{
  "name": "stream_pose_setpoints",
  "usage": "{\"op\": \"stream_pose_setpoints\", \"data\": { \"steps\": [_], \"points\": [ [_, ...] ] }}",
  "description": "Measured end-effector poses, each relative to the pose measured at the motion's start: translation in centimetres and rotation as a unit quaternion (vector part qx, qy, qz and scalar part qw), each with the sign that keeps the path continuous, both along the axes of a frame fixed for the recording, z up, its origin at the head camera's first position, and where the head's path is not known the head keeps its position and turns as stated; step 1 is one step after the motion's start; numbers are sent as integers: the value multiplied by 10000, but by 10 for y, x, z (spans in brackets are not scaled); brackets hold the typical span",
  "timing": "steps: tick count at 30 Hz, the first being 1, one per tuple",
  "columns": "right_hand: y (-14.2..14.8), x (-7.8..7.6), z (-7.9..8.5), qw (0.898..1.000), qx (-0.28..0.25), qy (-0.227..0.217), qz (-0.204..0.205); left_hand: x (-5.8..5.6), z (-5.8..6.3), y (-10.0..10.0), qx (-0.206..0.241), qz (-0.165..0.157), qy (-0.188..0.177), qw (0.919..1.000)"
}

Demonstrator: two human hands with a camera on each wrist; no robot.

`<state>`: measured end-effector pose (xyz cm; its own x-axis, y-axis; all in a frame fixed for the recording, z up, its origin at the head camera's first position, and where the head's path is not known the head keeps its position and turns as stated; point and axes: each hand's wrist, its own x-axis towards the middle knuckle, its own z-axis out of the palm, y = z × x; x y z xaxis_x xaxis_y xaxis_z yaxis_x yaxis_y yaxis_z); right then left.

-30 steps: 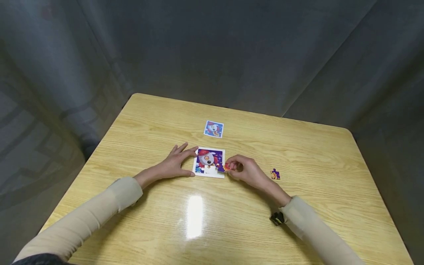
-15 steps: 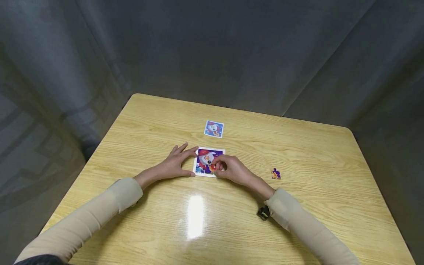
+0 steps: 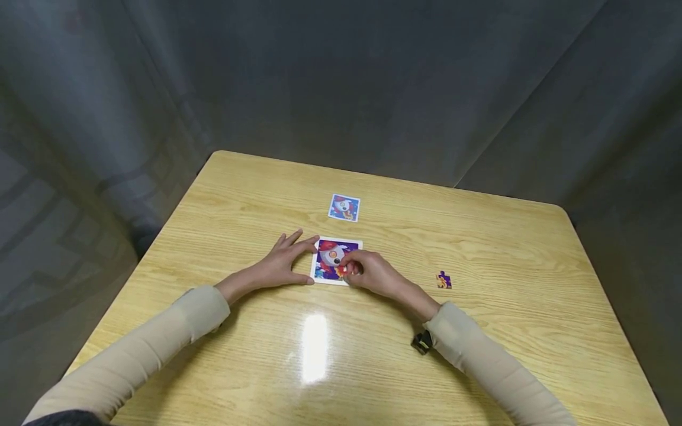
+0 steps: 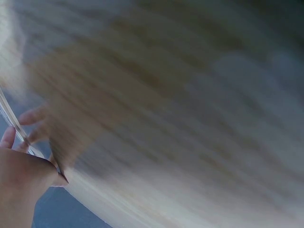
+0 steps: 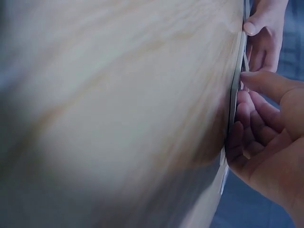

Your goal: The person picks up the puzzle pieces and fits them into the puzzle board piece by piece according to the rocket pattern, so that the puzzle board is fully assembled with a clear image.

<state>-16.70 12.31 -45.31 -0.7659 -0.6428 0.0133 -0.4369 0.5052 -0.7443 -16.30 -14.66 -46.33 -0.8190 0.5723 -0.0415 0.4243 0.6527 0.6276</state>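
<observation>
A square jigsaw puzzle (image 3: 331, 248) in a white frame lies flat on the table, showing a grey and red rocket on purple. My left hand (image 3: 277, 265) rests at its left side, thumb and index finger touching the frame's edge, the other fingers spread. Over the lower right part, my right hand (image 3: 371, 273) pinches a purple, red and orange puzzle piece (image 3: 341, 271), mostly hidden by the fingers. From the side, in the right wrist view, the right thumb and fingers (image 5: 266, 118) are low at the puzzle's edge. Whether the piece lies flush cannot be told.
One loose puzzle piece (image 3: 443, 280), purple and orange, lies to the right of the right hand. Behind the puzzle is a small picture card (image 3: 344, 207) with the same rocket. Grey curtains (image 3: 341, 89) hang beyond the wooden table (image 3: 256, 367).
My right hand has moved left, carrying the puzzle piece over the white gap in the puzzle's lower part. During the last half second it has barely shifted. My left hand stays put.
</observation>
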Motion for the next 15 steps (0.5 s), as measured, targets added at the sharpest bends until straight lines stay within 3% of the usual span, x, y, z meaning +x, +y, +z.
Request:
{"op": "stream_pose_setpoints", "data": {
  "steps": [7, 15],
  "points": [
    [2, 3, 3, 9999, 106, 83, -29, 0, -2, 0, -104, 21, -38, 9999],
    [21, 4, 10, 9946, -82, 909, -485, 0, -1, -1, -76, 16, -7, 10000]
  ]
}}
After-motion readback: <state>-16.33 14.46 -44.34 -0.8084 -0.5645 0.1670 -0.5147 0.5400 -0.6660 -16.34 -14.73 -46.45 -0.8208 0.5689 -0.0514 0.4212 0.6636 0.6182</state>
